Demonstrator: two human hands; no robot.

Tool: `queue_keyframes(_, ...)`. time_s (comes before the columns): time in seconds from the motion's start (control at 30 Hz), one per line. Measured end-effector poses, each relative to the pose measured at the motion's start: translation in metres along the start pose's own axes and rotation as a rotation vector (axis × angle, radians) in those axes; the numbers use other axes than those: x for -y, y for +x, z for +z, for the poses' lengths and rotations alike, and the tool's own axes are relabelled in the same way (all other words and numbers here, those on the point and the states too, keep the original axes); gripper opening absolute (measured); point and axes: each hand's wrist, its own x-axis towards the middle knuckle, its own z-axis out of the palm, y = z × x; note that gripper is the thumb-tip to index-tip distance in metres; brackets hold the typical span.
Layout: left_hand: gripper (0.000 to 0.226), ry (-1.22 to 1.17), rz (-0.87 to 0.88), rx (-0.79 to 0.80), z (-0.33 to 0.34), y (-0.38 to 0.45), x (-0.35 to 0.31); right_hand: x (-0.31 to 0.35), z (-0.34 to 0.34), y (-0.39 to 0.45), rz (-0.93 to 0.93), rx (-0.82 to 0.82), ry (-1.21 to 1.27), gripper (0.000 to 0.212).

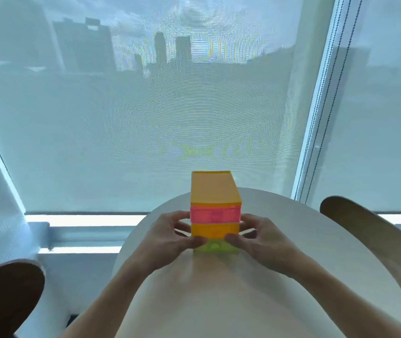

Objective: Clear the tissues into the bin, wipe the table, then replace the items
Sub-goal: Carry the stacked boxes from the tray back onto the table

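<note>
A small plastic drawer unit (215, 191) with an orange top, a pink drawer, an orange drawer and a green drawer stands upright on the round white table (292, 240), near its far edge. My left hand (170, 237) grips its left side, thumb on the front at the green drawer. On the opposite side my right hand (255, 237) holds it the same way. No tissues, bin or cloth are in view.
A brown wooden chair back (370, 230) curves along the table's right side. Another dark brown chair part (6, 296) sits at lower left. Behind the table hangs a window blind (145, 118), with bead cords (326, 106) at right.
</note>
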Motion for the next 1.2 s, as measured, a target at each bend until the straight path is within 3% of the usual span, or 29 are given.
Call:
queue_keyframes(0.33, 0.031, 0.041, 0.059, -0.011, 0.004, 0.039, -0.003, -0.008, -0.004, 0.045, -0.046, -0.069, -0.088, 0.023)
queue_keyframes(1.2, 0.029, 0.089, 0.019, -0.045, 0.011, 0.126, 0.005, -0.023, -0.026, 0.119, -0.053, -0.115, -0.182, 0.026)
